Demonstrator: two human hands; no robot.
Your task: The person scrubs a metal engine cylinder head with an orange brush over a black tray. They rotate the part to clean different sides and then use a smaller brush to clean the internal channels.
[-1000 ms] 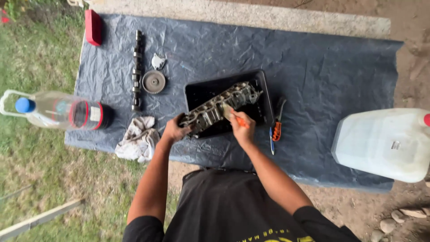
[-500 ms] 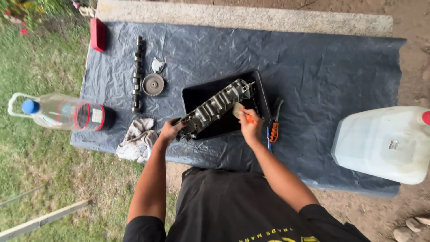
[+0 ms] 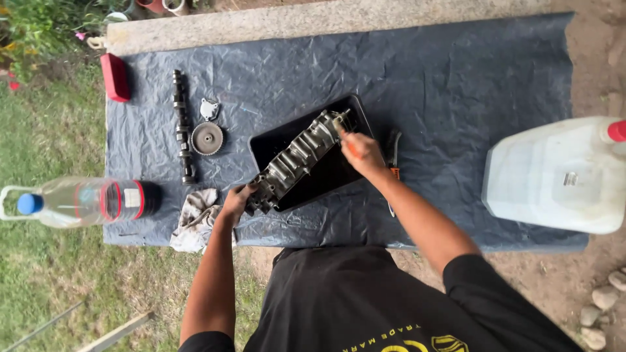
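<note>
Metal engine part (image 3: 297, 160), judged heavy, rigid and oily, in tray (image 3: 264, 145): left hand (image 3: 235, 203) grasps its 7 o'clock end, right hand (image 3: 362, 153) clenches an orange-handled brush (image 3: 343, 135) at 1 o'clock

A long grey metal engine part (image 3: 297, 161) is held slantwise over a black tray (image 3: 355, 111). Its near end is gripped by the left hand (image 3: 236, 202); its far end is met by the right hand (image 3: 362, 154), closed on a small orange-handled tool (image 3: 350, 147). Just left of the left-hand grip, a crumpled rag (image 3: 195, 221) is seen; beyond it, a camshaft (image 3: 181, 127) and gear (image 3: 207, 138).
</note>
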